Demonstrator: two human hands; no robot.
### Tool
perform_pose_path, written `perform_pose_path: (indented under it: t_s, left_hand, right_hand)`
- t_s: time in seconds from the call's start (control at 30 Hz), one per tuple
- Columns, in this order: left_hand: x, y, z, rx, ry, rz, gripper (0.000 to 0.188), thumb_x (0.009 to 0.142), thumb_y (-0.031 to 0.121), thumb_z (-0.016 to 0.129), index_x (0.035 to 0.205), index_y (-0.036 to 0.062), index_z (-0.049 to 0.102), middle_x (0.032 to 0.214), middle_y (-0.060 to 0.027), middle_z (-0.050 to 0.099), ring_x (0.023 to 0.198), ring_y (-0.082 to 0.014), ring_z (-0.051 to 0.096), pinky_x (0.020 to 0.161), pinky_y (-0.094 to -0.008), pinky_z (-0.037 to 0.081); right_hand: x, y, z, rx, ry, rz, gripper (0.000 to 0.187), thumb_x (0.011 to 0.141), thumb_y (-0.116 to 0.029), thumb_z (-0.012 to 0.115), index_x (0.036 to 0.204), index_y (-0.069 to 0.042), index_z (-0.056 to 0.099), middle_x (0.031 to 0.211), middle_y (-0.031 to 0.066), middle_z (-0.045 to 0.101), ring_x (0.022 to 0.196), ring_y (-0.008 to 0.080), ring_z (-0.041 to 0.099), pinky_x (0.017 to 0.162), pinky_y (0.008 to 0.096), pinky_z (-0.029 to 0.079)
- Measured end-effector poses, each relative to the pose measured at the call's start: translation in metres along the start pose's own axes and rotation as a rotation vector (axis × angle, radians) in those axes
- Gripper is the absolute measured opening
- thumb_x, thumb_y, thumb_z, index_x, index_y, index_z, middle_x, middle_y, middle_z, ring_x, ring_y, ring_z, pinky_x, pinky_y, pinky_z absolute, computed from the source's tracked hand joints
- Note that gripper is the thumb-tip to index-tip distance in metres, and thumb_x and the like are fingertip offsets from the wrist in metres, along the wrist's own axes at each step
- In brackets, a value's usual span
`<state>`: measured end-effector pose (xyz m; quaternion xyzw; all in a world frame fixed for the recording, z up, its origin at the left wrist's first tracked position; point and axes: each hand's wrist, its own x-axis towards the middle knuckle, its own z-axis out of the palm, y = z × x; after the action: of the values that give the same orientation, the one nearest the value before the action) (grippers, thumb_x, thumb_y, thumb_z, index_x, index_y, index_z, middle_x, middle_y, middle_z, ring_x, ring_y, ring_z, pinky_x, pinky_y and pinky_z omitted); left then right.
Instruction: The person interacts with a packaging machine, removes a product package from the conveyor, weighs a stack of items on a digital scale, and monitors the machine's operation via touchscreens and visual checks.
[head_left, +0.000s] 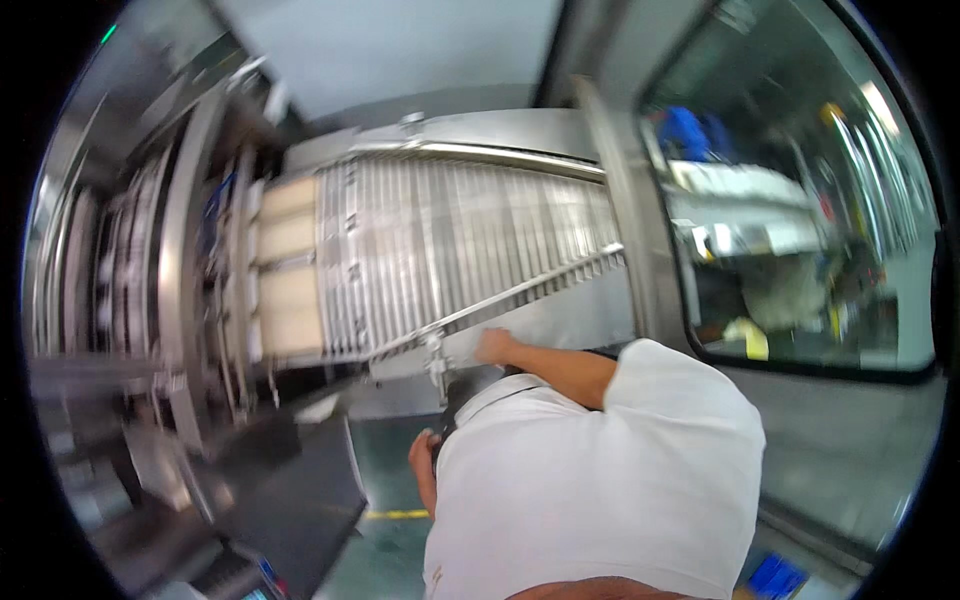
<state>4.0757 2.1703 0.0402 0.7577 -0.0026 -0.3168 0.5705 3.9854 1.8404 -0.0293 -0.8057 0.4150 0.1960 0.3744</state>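
My right hand (493, 347) reaches across my front, close to the smooth metal side panel (560, 322) of a conveyor. Its fingers look bunched, but blur hides whether they hold or touch anything. At my left side, by dark clothing, hangs my left hand (423, 455); its fingers are smeared and partly turned away. Just beyond my hands lies the conveyor's ribbed metal bed (470, 230), between two rails. Pale tan rectangular slabs (290, 305) sit in rows at its left end. A small metal bracket (435, 360) stands out from the near rail (520, 288).
Metal frames (185, 250) and rollers crowd the left side. A dark flat panel (290, 500) fills the lower left, beside green floor (395, 470) with a yellow line. To the right, a window (800, 220) shows blurred equipment behind it. Something blue (775, 578) lies at the lower right.
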Motion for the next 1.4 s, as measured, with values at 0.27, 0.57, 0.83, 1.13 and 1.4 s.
perform_pose_path:
  t_s: [0.27, 0.57, 0.83, 1.13, 1.4]
  left_hand:
    - [0.023, 0.009, -0.024, 0.105, -0.38, 0.057, 0.024, 0.096, 0.024, 0.062, 0.097, 0.0008, 0.071, 0.08, -0.0014, 0.061, 0.072, -0.011, 0.051, 0.068, -0.0278, 0.043]
    - [0.032, 0.02, -0.016, 0.093, -0.371, -0.132, 0.024, 0.097, 0.023, 0.06, 0.099, 0.0016, 0.071, 0.081, -0.002, 0.063, 0.076, -0.0117, 0.055, 0.07, -0.0296, 0.045]
    - [0.028, 0.012, -0.013, 0.038, -0.306, -0.201, 0.025, 0.098, 0.023, 0.059, 0.101, 0.0024, 0.071, 0.083, -0.0025, 0.064, 0.08, -0.0123, 0.058, 0.071, -0.0312, 0.046]
    - [0.035, 0.041, 0.01, 0.15, -0.119, -0.396, 0.024, 0.09, 0.025, 0.066, 0.094, 0.0018, 0.072, 0.083, -0.006, 0.072, 0.071, -0.0129, 0.062, 0.067, -0.0284, 0.05]
    - [0.017, 0.011, 0.006, -0.052, -0.01, -0.383, 0.023, 0.088, 0.021, 0.065, 0.091, 0.0, 0.073, 0.08, -0.0076, 0.072, 0.067, -0.0134, 0.062, 0.062, -0.0286, 0.05]
  right_hand:
    - [-0.019, -0.009, -0.015, 0.064, 0.05, 0.021, 0.048, 0.074, -0.036, 0.065, 0.1, 0.003, 0.069, 0.103, 0.0249, 0.071, 0.097, 0.0409, 0.069, 0.086, 0.0479, 0.055]
    - [-0.022, -0.015, -0.021, 0.058, 0.027, 0.048, 0.042, 0.072, -0.035, 0.066, 0.095, 0.0, 0.073, 0.101, 0.0212, 0.073, 0.094, 0.0379, 0.07, 0.084, 0.0473, 0.056]
    - [-0.026, -0.028, -0.035, 0.068, -0.033, 0.071, 0.039, 0.075, -0.032, 0.066, 0.097, -0.001, 0.074, 0.102, 0.0211, 0.073, 0.097, 0.0359, 0.07, 0.086, 0.0462, 0.055]
    - [0.004, -0.009, -0.009, 0.009, 0.076, -0.038, 0.041, 0.073, -0.033, 0.06, 0.083, 0.005, 0.072, 0.095, 0.0299, 0.07, 0.094, 0.0418, 0.069, 0.084, 0.0491, 0.054]
    - [0.021, 0.007, -0.001, -0.021, -0.058, -0.118, 0.049, 0.076, -0.038, 0.064, 0.087, 0.01, 0.07, 0.093, 0.0336, 0.068, 0.097, 0.0445, 0.068, 0.087, 0.0485, 0.053]
